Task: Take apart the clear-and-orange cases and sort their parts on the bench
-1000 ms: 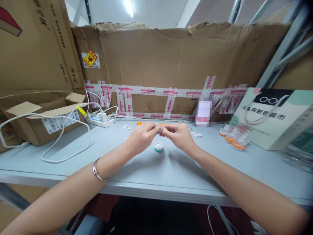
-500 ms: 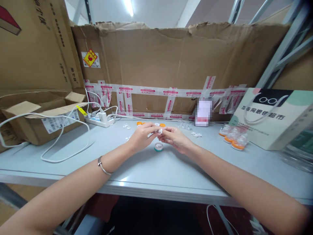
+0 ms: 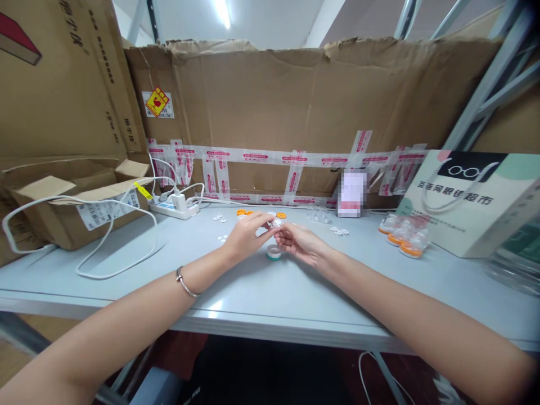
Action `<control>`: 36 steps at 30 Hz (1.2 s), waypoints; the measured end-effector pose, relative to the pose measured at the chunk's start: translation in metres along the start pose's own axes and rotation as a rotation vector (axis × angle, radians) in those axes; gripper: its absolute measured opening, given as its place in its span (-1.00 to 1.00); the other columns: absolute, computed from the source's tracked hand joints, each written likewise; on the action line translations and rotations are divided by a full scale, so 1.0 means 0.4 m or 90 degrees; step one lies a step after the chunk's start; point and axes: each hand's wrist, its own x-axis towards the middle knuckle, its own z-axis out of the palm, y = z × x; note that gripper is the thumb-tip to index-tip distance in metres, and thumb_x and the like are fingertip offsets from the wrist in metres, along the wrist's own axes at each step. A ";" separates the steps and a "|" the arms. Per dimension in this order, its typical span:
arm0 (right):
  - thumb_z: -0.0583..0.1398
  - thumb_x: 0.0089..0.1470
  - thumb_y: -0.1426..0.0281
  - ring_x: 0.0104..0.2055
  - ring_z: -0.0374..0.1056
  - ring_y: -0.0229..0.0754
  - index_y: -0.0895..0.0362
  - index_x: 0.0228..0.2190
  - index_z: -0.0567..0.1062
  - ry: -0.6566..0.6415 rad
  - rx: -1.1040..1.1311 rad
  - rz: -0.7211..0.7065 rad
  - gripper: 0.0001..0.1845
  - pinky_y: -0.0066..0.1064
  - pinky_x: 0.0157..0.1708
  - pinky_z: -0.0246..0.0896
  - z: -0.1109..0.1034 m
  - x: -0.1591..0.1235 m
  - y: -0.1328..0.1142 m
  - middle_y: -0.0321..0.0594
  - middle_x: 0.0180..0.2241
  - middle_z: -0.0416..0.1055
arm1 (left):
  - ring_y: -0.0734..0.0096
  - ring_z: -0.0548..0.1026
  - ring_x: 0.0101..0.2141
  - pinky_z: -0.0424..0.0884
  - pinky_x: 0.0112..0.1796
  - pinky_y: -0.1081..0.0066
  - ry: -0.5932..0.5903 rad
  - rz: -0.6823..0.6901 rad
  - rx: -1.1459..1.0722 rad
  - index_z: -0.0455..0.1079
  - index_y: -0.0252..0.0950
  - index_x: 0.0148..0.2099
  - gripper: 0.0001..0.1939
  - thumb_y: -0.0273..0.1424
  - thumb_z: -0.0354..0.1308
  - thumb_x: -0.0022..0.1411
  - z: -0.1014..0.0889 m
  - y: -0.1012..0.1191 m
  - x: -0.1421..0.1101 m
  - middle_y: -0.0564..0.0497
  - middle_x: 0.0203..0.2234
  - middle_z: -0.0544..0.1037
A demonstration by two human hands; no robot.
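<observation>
- Left arm (image 3: 147,309) and right arm (image 3: 388,304) angle inward over the surface (image 3: 316,306).
- Left hand (image 3: 245,235), fingers forward, thumb beneath, pinches a small white piece (image 3: 276,223).
- Right hand (image 3: 304,242), fingers curled, grips it too.
- The piece hangs just beyond a round white-and-teal part (image 3: 274,255).

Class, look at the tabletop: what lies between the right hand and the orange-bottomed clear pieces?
In the head view, a cluster of small white parts lies between the right hand and the orange-bottomed clear pieces.
</observation>
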 end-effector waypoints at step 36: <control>0.25 -0.16 0.22 -0.40 0.34 -0.33 0.17 -0.45 0.51 -0.133 -0.316 -0.247 -0.73 -0.43 -0.29 0.22 -0.050 0.008 -0.046 -0.28 -0.48 0.45 | 0.52 0.43 -0.44 0.38 -0.39 0.49 -0.053 -0.276 -0.317 0.33 -0.37 -0.32 -0.88 -0.39 0.11 0.13 -0.009 0.006 0.011 0.01 -0.48 0.46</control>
